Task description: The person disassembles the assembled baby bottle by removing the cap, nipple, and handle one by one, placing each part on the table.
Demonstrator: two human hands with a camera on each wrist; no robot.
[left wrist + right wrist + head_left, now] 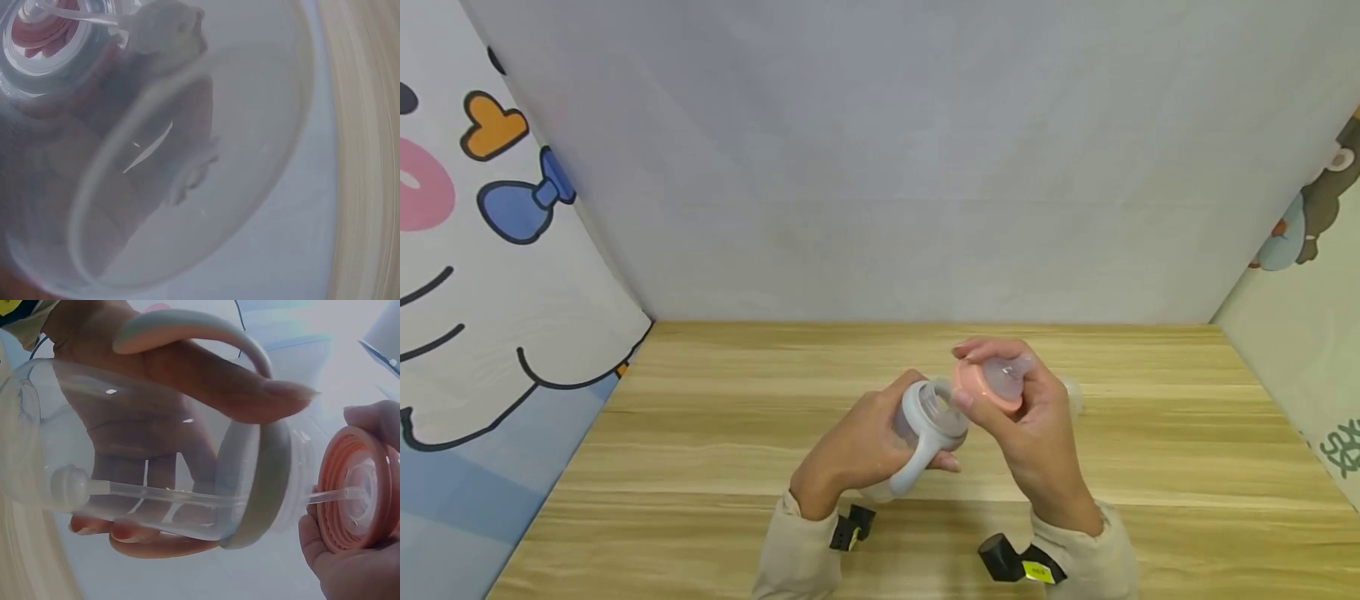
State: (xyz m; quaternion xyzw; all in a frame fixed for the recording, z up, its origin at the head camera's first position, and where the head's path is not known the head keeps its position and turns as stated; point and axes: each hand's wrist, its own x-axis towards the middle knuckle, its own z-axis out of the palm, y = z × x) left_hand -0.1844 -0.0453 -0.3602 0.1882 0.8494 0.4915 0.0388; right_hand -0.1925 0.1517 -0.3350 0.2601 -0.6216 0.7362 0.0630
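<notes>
Wood-grained tabletop (pixel 700 442), clear rounded bottle (pixel 156 453), ridged peach cap (pixel 987 388).

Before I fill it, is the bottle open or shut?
Open: the right hand holds the pink cap apart from the bottle, the straw spanning the gap.

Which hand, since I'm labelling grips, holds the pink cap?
The right hand: its fingers and thumb hold the pink cap, whereas the left hand grips the clear, handled bottle.
</notes>
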